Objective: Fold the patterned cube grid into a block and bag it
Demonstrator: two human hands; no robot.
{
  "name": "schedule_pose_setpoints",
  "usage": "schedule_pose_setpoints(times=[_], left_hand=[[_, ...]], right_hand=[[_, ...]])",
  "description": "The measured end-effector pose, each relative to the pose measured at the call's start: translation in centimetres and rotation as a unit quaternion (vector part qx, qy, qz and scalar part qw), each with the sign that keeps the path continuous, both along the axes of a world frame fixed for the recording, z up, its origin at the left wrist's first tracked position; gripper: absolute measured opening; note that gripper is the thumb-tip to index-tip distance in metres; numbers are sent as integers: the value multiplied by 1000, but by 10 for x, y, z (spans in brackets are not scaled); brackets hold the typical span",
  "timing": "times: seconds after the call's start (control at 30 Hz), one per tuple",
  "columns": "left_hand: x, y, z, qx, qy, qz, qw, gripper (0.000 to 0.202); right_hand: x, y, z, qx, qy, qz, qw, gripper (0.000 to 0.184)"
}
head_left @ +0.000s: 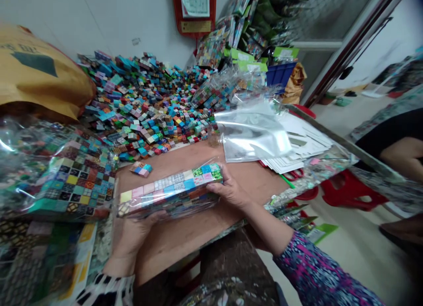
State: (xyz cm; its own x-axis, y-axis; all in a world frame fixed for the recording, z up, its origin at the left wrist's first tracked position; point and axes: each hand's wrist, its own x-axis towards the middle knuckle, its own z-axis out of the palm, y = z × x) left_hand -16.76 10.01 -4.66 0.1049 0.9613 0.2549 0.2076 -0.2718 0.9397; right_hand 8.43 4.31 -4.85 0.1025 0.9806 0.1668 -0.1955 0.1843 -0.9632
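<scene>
Both hands hold a long clear plastic bag packed with rows of small patterned cubes (172,189), tilted just above the brown board (178,248). My right hand (231,191) grips its right end, the thumb on the near side. My left hand (132,235) is under the left end, thumb along the lower edge; the other fingers are hidden behind the bag. A small joined piece of cubes (141,168) lies on the board just beyond the bag.
A large heap of loose cubes (148,103) lies against the wall. Filled bags (79,178) stand at left beneath a yellow sack (39,72). Empty clear bags (254,134), white cards (304,143) and red scissors (297,175) lie right. Another person's arm (403,147) shows far right.
</scene>
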Motion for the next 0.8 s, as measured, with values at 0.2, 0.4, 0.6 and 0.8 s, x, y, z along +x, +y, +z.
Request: schedule_pose_setpoints(times=[0.2, 0.4, 0.6, 0.8], left_hand=[[-1, 2, -1, 11, 13, 1, 1000, 43], [-1, 4, -2, 33, 9, 6, 999, 46], [1, 0, 3, 20, -9, -16, 1000, 45], [3, -4, 8, 18, -5, 1, 1000, 42]], right_hand=[[2, -7, -12, -17, -34, 21, 999, 58], [15, -22, -12, -5, -170, 34, 985, 57], [31, -39, -9, -55, -187, 21, 981, 50], [32, -26, 0, -274, -34, -6, 961, 16]])
